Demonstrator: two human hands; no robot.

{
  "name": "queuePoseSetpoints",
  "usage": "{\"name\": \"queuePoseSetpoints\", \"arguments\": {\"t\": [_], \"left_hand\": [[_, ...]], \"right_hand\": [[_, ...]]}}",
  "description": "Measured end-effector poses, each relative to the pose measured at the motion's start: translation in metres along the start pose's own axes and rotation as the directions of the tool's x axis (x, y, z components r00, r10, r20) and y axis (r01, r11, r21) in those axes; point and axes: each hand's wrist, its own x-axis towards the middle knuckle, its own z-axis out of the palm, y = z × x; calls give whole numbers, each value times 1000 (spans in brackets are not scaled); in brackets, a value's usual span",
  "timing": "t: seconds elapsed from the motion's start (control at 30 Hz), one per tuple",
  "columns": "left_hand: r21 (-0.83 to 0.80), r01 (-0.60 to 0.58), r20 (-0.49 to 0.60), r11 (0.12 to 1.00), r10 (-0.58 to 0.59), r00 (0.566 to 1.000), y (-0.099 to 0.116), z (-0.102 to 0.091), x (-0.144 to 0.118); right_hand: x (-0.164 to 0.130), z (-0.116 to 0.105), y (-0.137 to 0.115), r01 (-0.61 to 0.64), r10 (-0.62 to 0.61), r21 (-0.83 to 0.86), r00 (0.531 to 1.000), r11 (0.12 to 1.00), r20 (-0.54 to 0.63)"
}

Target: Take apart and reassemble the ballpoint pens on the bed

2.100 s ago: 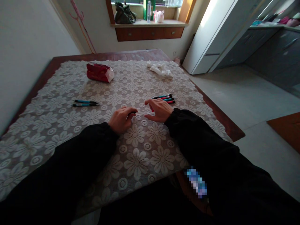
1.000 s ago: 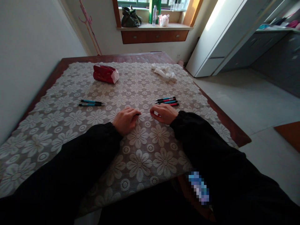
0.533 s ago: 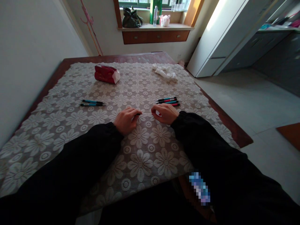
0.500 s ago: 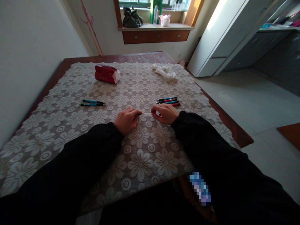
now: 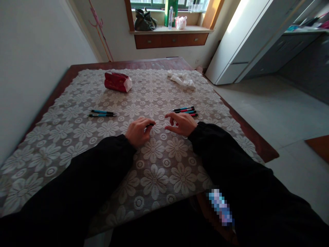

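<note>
My left hand rests on the lace tablecloth, shut on the dark end of a pen part from which a thin pale refill sticks out to the right. My right hand lies just right of the refill's free end, with forefinger and thumb spread apart; the tip ends between them and no grip shows. A bit of red pen shows under that hand. Several pens, red and blue, lie just beyond my right hand. Two blue pens lie to the left.
A red tissue pack and a crumpled white tissue lie at the far side of the wooden table. A wall runs along the left, tiled floor and a white cabinet stand to the right. A dark bag sits on the windowsill.
My right forefinger has lifted off the refill's end and the fingers have spread. My left hand keeps its grip in the same place.
</note>
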Motion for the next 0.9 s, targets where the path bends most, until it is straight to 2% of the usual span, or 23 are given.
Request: {"name": "queuePoseSetpoints", "arguments": {"t": [0.17, 0.47, 0.67, 0.9], "left_hand": [[-10, 14, -23, 1000, -14, 1000, -1, 1, 0], [22, 15, -13, 1000, -14, 1000, -2, 1, -1], [20, 36, -34, 999, -35, 999, -2, 1, -1], [10, 52, -65, 999, -52, 997, 0, 0, 0]], "right_hand": [[0, -5, -1, -77, 79, -81, 997, 994, 23], [-1, -4, -1, 58, -54, -21, 985, 998, 162], [-3, -4, -3, 142, -140, -4, 983, 990, 120], [1, 9, 4, 241, -242, 21, 967, 970, 76]]}}
